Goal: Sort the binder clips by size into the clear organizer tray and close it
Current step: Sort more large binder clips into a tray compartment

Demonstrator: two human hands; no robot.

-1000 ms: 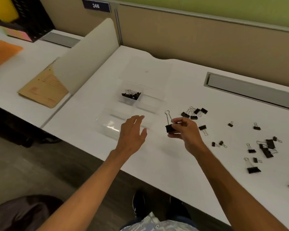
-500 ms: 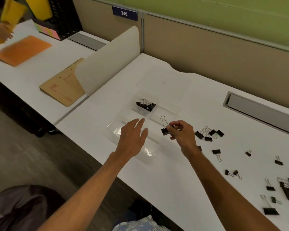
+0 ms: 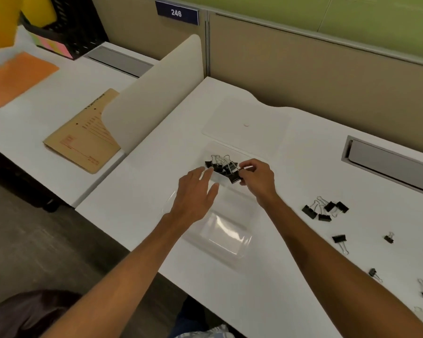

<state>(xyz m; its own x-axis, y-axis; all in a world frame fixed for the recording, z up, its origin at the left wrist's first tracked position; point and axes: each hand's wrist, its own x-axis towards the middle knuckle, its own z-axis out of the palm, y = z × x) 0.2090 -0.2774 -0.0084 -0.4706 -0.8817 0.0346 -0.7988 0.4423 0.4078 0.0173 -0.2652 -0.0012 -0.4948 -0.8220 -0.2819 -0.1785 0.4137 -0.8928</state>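
One large black clip is pinched between thumb and fingertips of the right hand. It's at the near edge of the tray's far compartment, where a pile of clips of similar size sits. The left hand is open with fingers straight, over the clear tray. Can't tell if it touches the plastic.

This reads as the drop-in.
- Carry the clip fully past the divider wall before letting go.
- Release low so it doesn't bounce into the next cell.
- The pile's wire handles stick up and can snag, so come in from the side, not through them.
- The tray looks light and will likely slide. A flat left hand on the rim would pin it.

The lid lies flat on the bench behind the tray, so closing isn't due yet. Plenty of loose clips in mixed sizes lie off to the right, so I'd say it's early in the sort.
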